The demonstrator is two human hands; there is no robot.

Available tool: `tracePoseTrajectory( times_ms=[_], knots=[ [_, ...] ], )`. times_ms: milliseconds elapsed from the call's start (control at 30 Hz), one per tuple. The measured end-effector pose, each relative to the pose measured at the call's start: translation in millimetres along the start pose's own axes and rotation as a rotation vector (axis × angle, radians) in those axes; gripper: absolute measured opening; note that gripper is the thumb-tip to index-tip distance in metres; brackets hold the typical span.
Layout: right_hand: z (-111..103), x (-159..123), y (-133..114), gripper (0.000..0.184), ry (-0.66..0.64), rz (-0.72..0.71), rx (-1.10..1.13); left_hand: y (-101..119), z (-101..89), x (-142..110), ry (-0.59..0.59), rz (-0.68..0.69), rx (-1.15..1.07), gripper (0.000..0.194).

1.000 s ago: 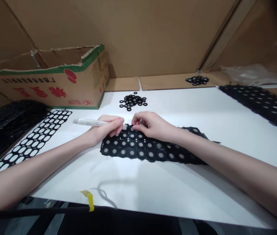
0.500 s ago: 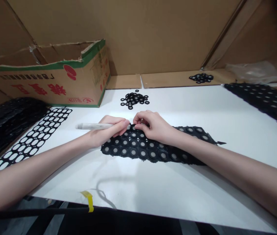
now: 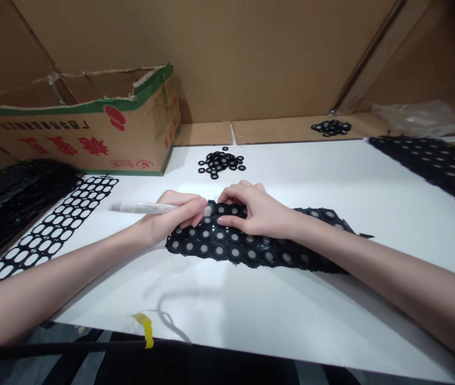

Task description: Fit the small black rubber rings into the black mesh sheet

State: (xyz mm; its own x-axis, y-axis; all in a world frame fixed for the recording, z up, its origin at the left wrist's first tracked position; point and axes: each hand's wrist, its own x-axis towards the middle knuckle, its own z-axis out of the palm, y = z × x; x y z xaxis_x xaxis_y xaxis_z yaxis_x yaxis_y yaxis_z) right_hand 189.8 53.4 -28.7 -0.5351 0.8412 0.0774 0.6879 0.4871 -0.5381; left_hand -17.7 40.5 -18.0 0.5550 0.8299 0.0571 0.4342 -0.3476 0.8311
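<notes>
A black rubber sheet of joined rings with pale grey round centres [image 3: 235, 251] lies in front of me on the white tabletop. My left hand [image 3: 181, 210] is closed around a white pen-like tool [image 3: 143, 207], whose blunt end points left. Its thumb and fingertips meet at the sheet's far left corner. My right hand [image 3: 255, 211] grips the sheet's far edge, thumb on top of the rings and curled fingers at the far side. The right forearm hides part of the sheet's right half.
A pile of loose black rings [image 3: 221, 161] lies beyond my hands, and another small pile [image 3: 331, 127] sits at the back. An open cardboard box [image 3: 91, 139] stands back left. Beside it are an empty black lattice [image 3: 57, 227] and stacked black sheets [image 3: 10, 203]. Another filled sheet [image 3: 432, 163] lies right.
My left hand and the pen-like tool have shifted slightly left. My right thumb and fingers have spread from a pinch at the far edge to a wider hold across the sheet's far rows.
</notes>
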Motion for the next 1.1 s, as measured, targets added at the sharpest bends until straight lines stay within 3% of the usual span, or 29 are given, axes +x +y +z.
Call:
tracePoseTrajectory(
  times_ms=[233,1100],
  knots=[
    [-2.7,1.0,-6.2,0.012,-0.072,0.009,-0.038,3.6,3.1,-2.7,-0.086,-0.007,0.02,0.044],
    [-4.2,-1.5,-10.3,0.016,-0.106,0.013,-0.068,9.4,7.9,-5.9,-0.055,-0.026,0.007,0.045]
  ],
)
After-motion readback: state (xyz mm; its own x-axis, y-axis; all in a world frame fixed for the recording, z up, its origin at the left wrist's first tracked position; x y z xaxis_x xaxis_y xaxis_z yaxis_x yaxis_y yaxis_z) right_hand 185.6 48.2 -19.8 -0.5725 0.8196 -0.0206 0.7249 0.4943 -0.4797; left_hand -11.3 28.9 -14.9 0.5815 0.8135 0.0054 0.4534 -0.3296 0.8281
